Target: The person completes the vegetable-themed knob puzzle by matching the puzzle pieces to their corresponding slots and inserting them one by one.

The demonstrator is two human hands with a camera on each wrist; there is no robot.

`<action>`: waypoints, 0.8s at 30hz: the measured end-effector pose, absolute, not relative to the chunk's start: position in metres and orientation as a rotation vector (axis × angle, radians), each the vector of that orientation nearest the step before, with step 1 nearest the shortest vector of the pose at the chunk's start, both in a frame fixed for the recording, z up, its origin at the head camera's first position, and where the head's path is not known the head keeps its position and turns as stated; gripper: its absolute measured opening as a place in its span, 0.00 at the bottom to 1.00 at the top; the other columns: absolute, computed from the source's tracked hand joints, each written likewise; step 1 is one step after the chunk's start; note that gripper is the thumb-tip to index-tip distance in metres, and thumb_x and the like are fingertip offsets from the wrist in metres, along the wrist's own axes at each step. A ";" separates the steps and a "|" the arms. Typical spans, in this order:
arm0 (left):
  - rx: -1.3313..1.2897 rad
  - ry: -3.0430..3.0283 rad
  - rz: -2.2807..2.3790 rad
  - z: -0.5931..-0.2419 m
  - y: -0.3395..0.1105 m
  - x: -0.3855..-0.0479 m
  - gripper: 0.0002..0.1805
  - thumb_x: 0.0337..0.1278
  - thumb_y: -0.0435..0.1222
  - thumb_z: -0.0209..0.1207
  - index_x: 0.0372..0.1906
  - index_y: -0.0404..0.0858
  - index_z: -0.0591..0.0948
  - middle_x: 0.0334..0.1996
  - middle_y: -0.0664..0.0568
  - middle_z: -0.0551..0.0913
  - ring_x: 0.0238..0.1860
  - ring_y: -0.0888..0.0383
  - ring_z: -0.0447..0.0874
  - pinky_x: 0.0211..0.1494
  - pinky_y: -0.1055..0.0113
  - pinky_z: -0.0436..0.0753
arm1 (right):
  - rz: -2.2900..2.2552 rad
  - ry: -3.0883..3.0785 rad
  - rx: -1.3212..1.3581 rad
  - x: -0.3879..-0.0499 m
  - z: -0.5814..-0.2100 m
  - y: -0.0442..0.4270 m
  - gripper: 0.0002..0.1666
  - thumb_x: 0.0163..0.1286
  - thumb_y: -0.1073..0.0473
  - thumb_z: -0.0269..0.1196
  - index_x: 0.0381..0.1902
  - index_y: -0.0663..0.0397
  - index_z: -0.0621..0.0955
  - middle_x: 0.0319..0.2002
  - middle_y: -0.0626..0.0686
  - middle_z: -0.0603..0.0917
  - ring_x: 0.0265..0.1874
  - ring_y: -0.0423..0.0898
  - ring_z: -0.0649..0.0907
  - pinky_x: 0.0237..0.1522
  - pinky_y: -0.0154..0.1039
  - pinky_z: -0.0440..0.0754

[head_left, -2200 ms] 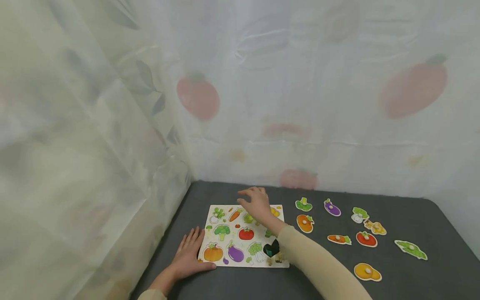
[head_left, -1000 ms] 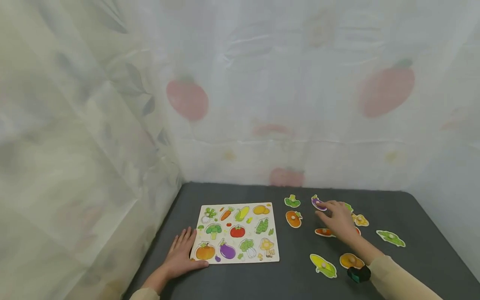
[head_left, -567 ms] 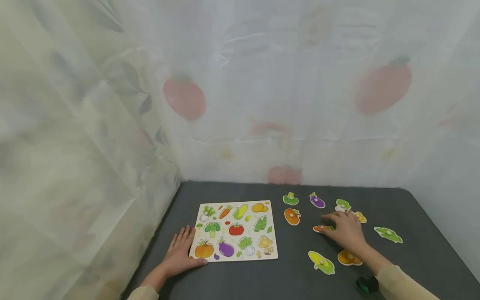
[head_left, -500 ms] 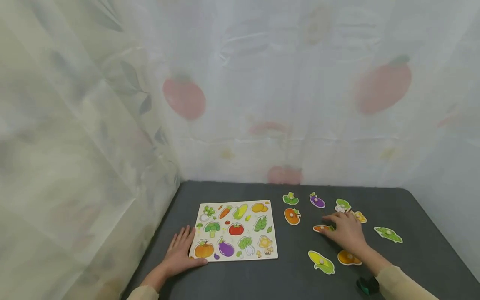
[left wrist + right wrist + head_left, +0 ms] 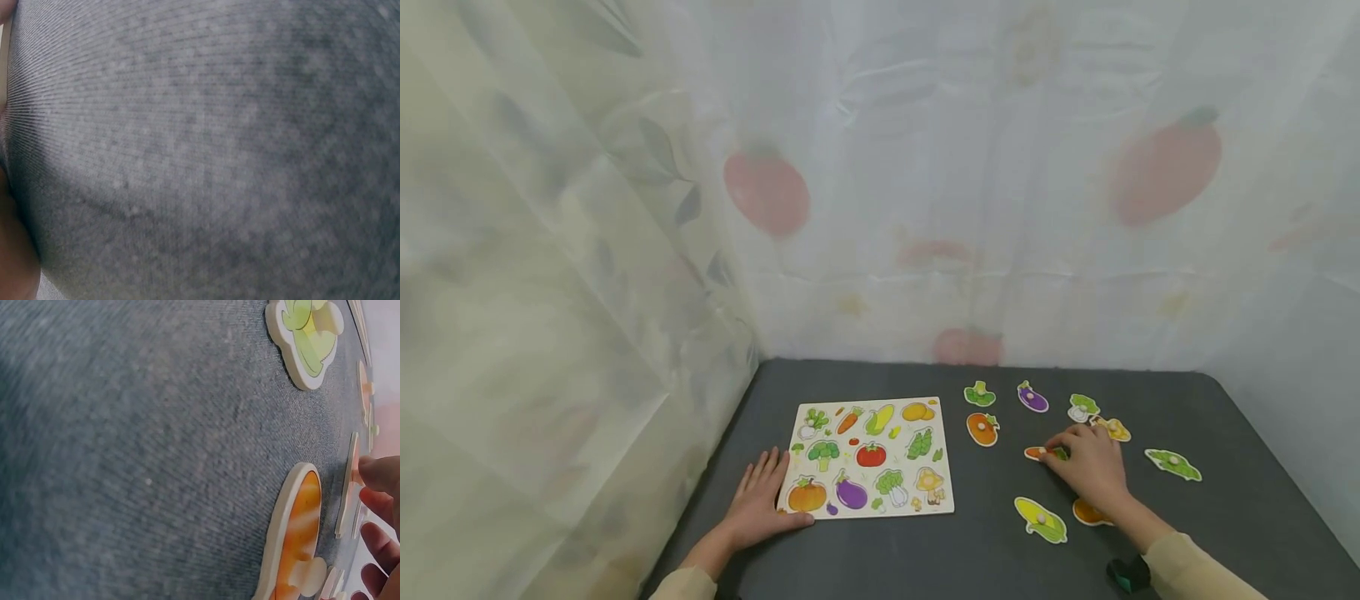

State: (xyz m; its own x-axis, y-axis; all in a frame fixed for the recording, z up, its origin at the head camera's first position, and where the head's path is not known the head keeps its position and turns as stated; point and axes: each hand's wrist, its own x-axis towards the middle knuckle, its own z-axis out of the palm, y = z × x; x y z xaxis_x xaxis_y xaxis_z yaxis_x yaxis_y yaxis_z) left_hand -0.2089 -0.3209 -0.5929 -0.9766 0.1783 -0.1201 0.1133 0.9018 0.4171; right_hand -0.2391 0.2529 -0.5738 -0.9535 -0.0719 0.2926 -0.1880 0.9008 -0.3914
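My right hand (image 5: 1093, 471) pinches the knob of a flat wooden carrot puzzle piece (image 5: 1033, 453) lying on the dark table. The right wrist view shows thumb and fingers (image 5: 380, 540) at the carrot piece's knob; part of the piece is hidden by them. My left hand (image 5: 762, 500) rests spread at the left edge of a white vegetable puzzle board (image 5: 897, 457), its thumb along the front edge. Pictures of a carrot, corn, tomato, eggplant and other vegetables cover the board. Mostly grey cloth fills the left wrist view, with part of the hand (image 5: 15, 250) at its edge.
Around the right hand lie a corn piece (image 5: 1041, 521), a yellow-orange piece (image 5: 1090, 512), a pea piece (image 5: 1172, 464), a mushroom piece (image 5: 1116, 429), a turnip piece (image 5: 1083, 407), an eggplant piece (image 5: 1032, 397), a pumpkin piece (image 5: 982, 429) and a broccoli piece (image 5: 979, 394). Patterned curtains stand behind and left.
My right hand has moved from above the board rightward to the loose pieces, then down onto the carrot piece, its fingertips closing at the knob. The left hand stays at the board's edge.
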 end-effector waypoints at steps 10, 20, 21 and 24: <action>0.237 2.923 0.603 -0.593 -0.320 -0.209 0.72 0.41 0.74 0.65 0.82 0.33 0.51 0.81 0.34 0.47 0.80 0.34 0.38 0.77 0.35 0.38 | 0.622 -2.795 0.165 -0.239 -0.576 0.250 0.08 0.59 0.49 0.77 0.31 0.45 0.90 0.40 0.54 0.83 0.41 0.57 0.73 0.43 0.59 0.70; 0.231 2.920 0.614 -0.591 -0.320 -0.208 0.73 0.41 0.74 0.66 0.82 0.33 0.51 0.81 0.34 0.47 0.80 0.35 0.38 0.77 0.36 0.37 | 0.638 -2.752 0.182 -0.239 -0.577 0.246 0.08 0.58 0.52 0.78 0.29 0.47 0.89 0.37 0.54 0.83 0.41 0.58 0.74 0.45 0.62 0.71; 0.229 2.920 0.610 -0.591 -0.320 -0.208 0.73 0.41 0.74 0.66 0.82 0.33 0.50 0.81 0.34 0.47 0.80 0.35 0.38 0.77 0.36 0.37 | 0.644 -2.745 0.191 -0.239 -0.577 0.246 0.08 0.58 0.52 0.77 0.30 0.47 0.90 0.37 0.54 0.83 0.42 0.59 0.74 0.46 0.63 0.71; 0.227 2.918 0.609 -0.592 -0.320 -0.208 0.73 0.41 0.74 0.66 0.82 0.33 0.50 0.81 0.34 0.47 0.80 0.35 0.38 0.77 0.36 0.37 | 0.662 -2.725 0.239 -0.241 -0.578 0.244 0.06 0.60 0.54 0.77 0.31 0.47 0.90 0.38 0.52 0.83 0.46 0.60 0.76 0.48 0.65 0.71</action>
